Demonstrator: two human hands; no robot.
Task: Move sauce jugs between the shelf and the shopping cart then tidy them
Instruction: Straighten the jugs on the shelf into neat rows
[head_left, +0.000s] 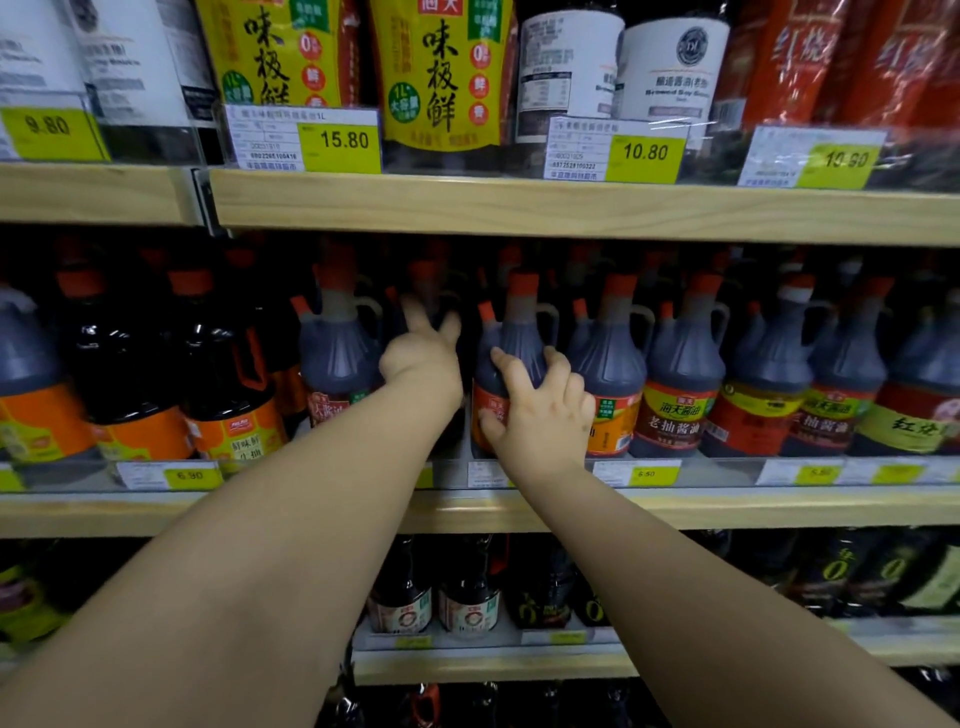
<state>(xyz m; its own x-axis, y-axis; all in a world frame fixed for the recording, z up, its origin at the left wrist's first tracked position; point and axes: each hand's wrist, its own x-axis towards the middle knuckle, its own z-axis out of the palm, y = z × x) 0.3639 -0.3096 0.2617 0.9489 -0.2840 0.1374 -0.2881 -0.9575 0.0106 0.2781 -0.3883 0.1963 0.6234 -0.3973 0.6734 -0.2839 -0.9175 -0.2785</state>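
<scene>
- Bottles (228, 364) with orange labels stand at the far left of the middle shelf (727, 506), untouched.
- Left jug (337, 343) stands upright at the left side of a gap in the front line.
- Left hand (423, 348) reaches into that gap, fingers straight and spread, gripping nothing. Its tips point at a back jug (426, 291) deeper in; whether they touch it I cannot tell.
- Right hand (540, 410) grasps the front jug (511, 332), thumb on the label and bent fingers wrapped over the body. This jug stands upright at the shelf's front edge, just right of the gap.
- Row (680, 364) of like jugs runs on to the right, shoulder to shoulder, all upright.
- Step in hand, as I judge it: tidying on the shelf, or putting a jug back. The cart is out of view, so which way the jugs are going cannot be read.
- Next move likely calls for the right hand to keep the front jug steady, or slide it sideways without knocking its right neighbour. The left hand would need to close on the back jug's handle or neck and draw it forward into the gap.
- Risk: the jugs stand tight, so a sideways nudge could tip one.
</scene>
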